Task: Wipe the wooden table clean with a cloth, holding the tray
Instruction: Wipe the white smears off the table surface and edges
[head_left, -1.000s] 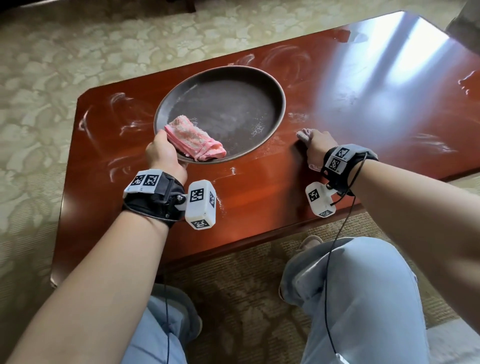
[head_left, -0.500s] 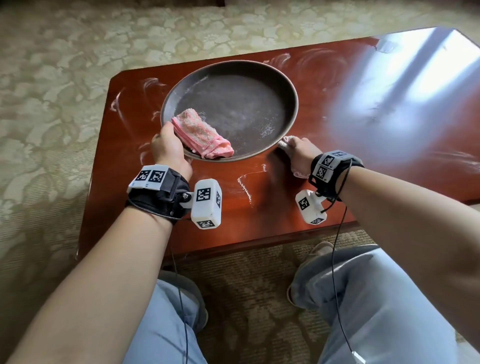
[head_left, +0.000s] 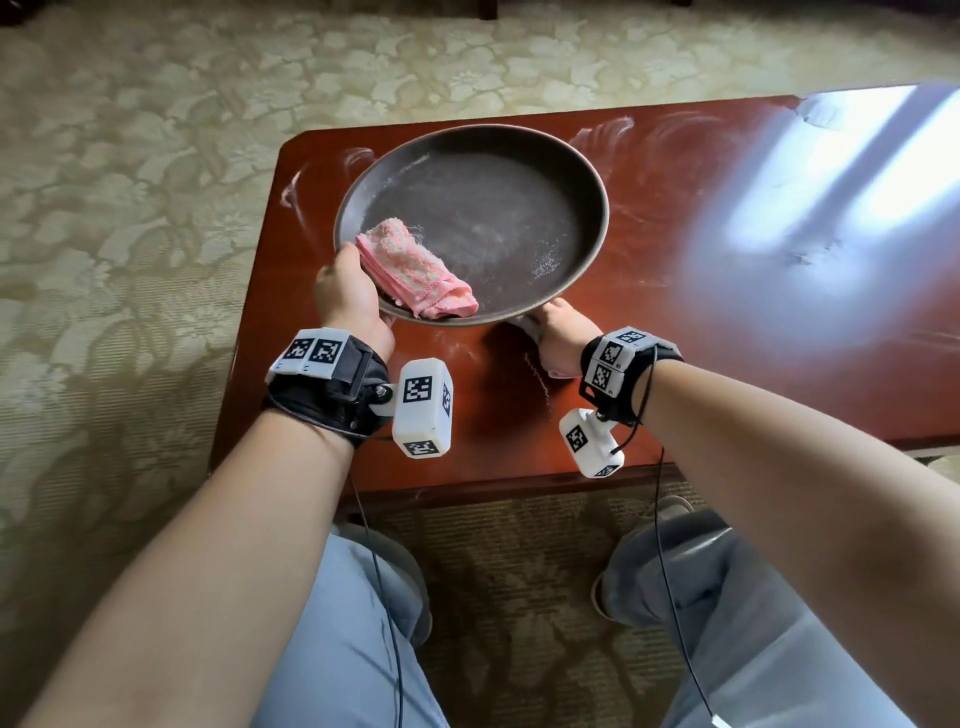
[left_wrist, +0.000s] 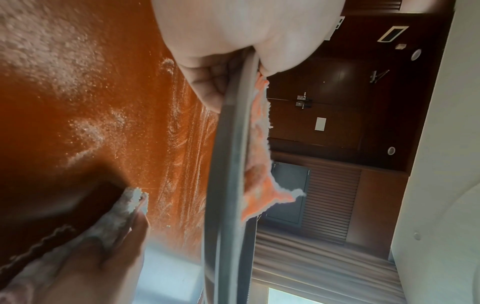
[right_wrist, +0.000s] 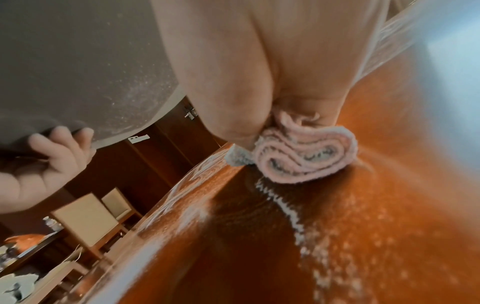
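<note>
A round dark tray (head_left: 470, 218) is held up off the red-brown wooden table (head_left: 753, 374). My left hand (head_left: 353, 283) grips its near-left rim, thumb on a folded pink cloth (head_left: 415, 270) lying inside and fingers (right_wrist: 59, 148) underneath. My right hand (head_left: 553, 325) holds a rolled pale pink cloth (right_wrist: 303, 156) and presses it onto the table just under the tray's near rim (left_wrist: 231, 164). White powder smears (head_left: 605, 130) streak the table, and a thin powder line (right_wrist: 285, 207) trails behind the cloth.
The table's near edge (head_left: 519, 480) runs just behind my wrists, with my knees (head_left: 727, 597) in light blue trousers below it. Patterned carpet (head_left: 130, 208) surrounds the table. Window glare (head_left: 831, 208) covers its right part. Chairs (right_wrist: 88, 216) stand farther off.
My right hand slid the cloth leftward across the table until it sits under the tray's near rim. The left hand kept its grip on the tray and pink cloth.
</note>
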